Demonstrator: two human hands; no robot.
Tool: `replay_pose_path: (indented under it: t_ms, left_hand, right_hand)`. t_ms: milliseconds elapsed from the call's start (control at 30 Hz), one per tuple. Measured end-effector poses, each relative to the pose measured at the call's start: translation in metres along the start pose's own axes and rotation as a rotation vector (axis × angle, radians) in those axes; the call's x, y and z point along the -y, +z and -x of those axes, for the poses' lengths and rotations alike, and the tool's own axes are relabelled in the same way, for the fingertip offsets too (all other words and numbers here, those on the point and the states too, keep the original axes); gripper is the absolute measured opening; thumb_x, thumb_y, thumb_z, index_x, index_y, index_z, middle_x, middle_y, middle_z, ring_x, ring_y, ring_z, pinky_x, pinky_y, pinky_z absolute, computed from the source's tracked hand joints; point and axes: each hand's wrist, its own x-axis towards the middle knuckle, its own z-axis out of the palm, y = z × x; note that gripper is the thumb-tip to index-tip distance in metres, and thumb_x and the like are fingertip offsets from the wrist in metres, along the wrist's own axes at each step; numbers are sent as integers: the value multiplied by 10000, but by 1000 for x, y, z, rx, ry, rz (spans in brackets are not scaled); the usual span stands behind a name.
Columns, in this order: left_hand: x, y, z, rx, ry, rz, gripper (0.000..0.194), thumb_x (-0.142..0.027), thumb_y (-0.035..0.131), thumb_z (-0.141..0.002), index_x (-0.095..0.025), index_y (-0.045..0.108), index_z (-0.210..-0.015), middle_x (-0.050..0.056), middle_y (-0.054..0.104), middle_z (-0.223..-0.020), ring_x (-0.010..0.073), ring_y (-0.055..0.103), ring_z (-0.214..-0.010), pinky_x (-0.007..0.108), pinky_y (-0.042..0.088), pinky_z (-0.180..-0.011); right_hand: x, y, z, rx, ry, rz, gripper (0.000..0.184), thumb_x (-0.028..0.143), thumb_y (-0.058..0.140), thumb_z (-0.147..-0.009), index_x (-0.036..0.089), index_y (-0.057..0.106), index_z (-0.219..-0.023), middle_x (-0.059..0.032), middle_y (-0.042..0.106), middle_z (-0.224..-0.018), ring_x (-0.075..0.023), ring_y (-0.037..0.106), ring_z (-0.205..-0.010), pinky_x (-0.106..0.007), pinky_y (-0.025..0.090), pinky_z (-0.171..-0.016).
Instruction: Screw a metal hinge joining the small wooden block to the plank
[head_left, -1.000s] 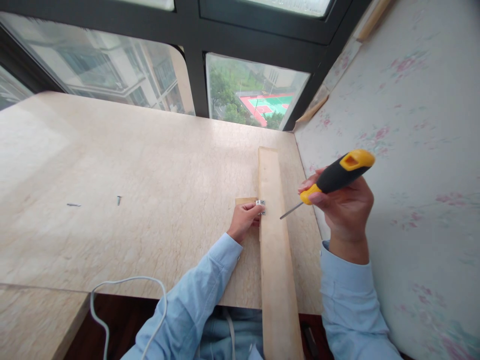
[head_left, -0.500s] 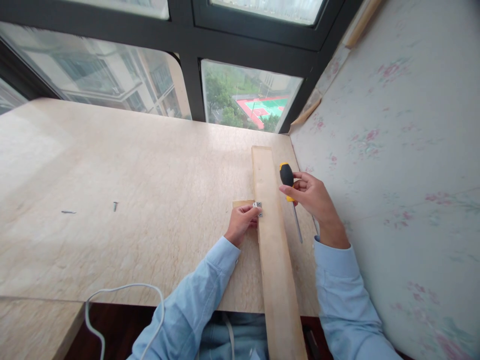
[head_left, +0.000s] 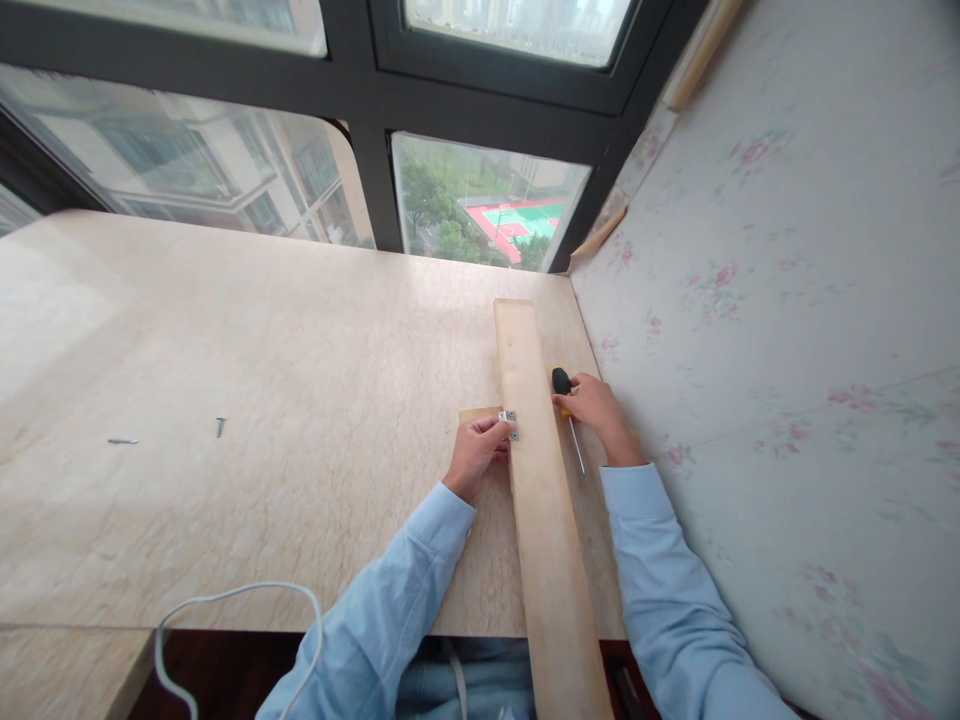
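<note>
A long pale wooden board (head_left: 544,510) runs from the far part of the stone ledge toward me and past its front edge. At the board's left side my left hand (head_left: 478,450) pinches a small metal bracket (head_left: 509,424) against the wood. Part of a shorter wood piece (head_left: 478,413) shows behind that hand. To the right of the board, my right hand (head_left: 595,408) is closed on a black and yellow screwdriver (head_left: 561,382), its shaft pointing down toward the ledge. Whether the tip touches the ledge I cannot tell.
Two screws, one (head_left: 123,441) lying farther left and another (head_left: 220,427) nearer, rest on the stone ledge (head_left: 300,350). A white cable (head_left: 240,590) loops over the front edge. The papered wall (head_left: 787,330) stands close on the right, and windows (head_left: 487,200) border the back.
My right hand has moved left and lower with the screwdriver, closer to the board and the ledge. My left hand keeps its pinch on the bracket. The view has shifted slightly.
</note>
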Motion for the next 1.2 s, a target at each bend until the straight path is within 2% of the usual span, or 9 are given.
replay_pose_path:
  t_ms: [100, 233, 433, 633, 767, 867, 933, 1033, 1200]
  left_hand:
    - [1, -1, -1, 2, -5, -5, 258, -336, 761, -648, -112, 724, -773, 79, 709, -738, 134, 643, -598, 202, 443, -517]
    - [1, -1, -2, -7, -4, 3, 244, -333, 757, -646, -117, 711, -748, 67, 701, -725, 122, 627, -575, 196, 432, -505]
    - [1, -1, -1, 0, -2, 8, 250, -336, 766, -642, -121, 709, -755, 67, 704, -731, 129, 637, -583, 198, 441, -505]
    - [2, -2, -3, 5, 6, 5, 250, -330, 756, -654, -109, 712, -761, 83, 714, -757, 134, 645, -582, 202, 458, -512]
    - [2, -2, -3, 9, 1, 8, 249, -321, 746, -663, -105, 720, -784, 81, 718, -759, 125, 642, -573, 191, 450, -503]
    - [0, -1, -2, 6, 3, 26, 242, -317, 749, -662, -107, 720, -777, 70, 715, -745, 113, 628, -553, 190, 453, -505]
    - [-1, -1, -1, 3, 12, 43, 239, -318, 757, -655, -109, 716, -763, 63, 711, -729, 110, 621, -540, 192, 454, -505]
    - [-1, -1, 0, 5, 29, 71, 255, -326, 776, -643, -108, 717, -763, 61, 709, -728, 116, 623, -540, 199, 455, -501]
    - [2, -3, -3, 20, 52, 116, 283, -327, 797, -640, -105, 728, -802, 68, 721, -764, 131, 640, -554, 224, 494, -527]
  right_hand:
    - [-1, 2, -1, 3, 26, -27, 431, 342, 714, -767, 122, 631, -1129, -144, 742, -980, -174, 686, -635, -241, 466, -539]
    - [2, 2, 0, -26, 27, 57, 446, 359, 726, -754, 131, 622, -1122, -151, 736, -981, -218, 703, -763, -255, 459, -600]
    - [3, 3, 0, 27, -4, 163, 471, 405, 689, -798, 120, 577, -1157, -196, 714, -1045, -263, 701, -862, -285, 442, -649]
    - [3, 2, 3, 3, -38, 237, 494, 467, 657, -840, 130, 569, -1190, -200, 693, -1130, -324, 651, -1058, -319, 442, -729]
    - [9, -5, 7, -118, -78, 109, 497, 470, 659, -840, 133, 573, -1195, -147, 704, -1051, -288, 652, -1005, -324, 457, -755]
    - [17, -9, 11, -184, -142, -158, 404, 486, 619, -866, 162, 599, -1106, -93, 699, -947, -225, 656, -901, -304, 479, -764]
    - [21, -10, 15, -93, -183, -410, 420, 551, 541, -904, 162, 599, -1051, -91, 691, -944, -194, 654, -848, -285, 502, -725]
    - [25, -8, 20, 138, -217, -712, 539, 660, 498, -894, 150, 587, -1042, -110, 683, -1039, -180, 656, -879, -259, 532, -687]
    - [30, 1, 27, 380, -175, -825, 535, 588, 726, -773, 162, 594, -1070, -92, 705, -1101, -206, 676, -973, -264, 563, -737]
